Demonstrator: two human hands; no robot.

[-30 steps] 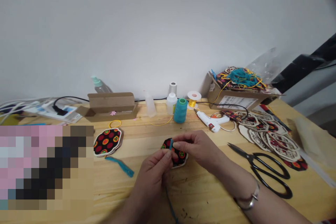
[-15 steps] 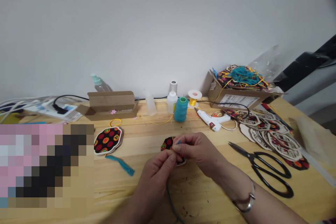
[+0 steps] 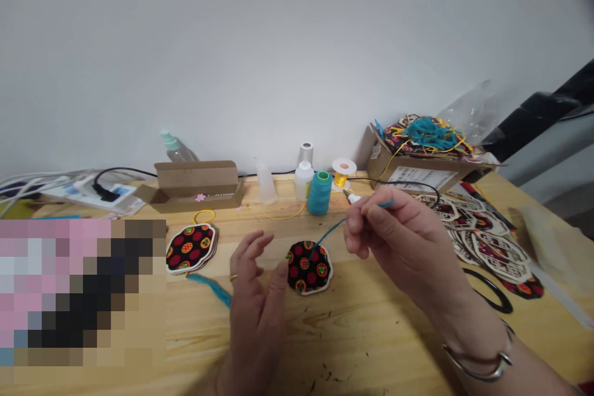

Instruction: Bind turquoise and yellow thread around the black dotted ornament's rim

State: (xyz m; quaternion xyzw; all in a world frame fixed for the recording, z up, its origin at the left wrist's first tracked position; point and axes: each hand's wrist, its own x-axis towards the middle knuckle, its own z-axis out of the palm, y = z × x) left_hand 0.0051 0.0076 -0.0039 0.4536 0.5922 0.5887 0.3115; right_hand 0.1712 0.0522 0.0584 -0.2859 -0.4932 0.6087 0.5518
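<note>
I have the fingers of the right hand pinching the teal cord, which slants down and left from them to the patterned patch, flat on the worktop just right of the left hand, fingers spread. Beyond them stands the teal spool; the right hand screens most of the glue gun.

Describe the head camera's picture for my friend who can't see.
The right hand pinches a blue thread leading to a dotted black piece on a wooden table, with the left hand open beside it. Behind stand a thread cone, bottles and cardboard boxes.
</note>
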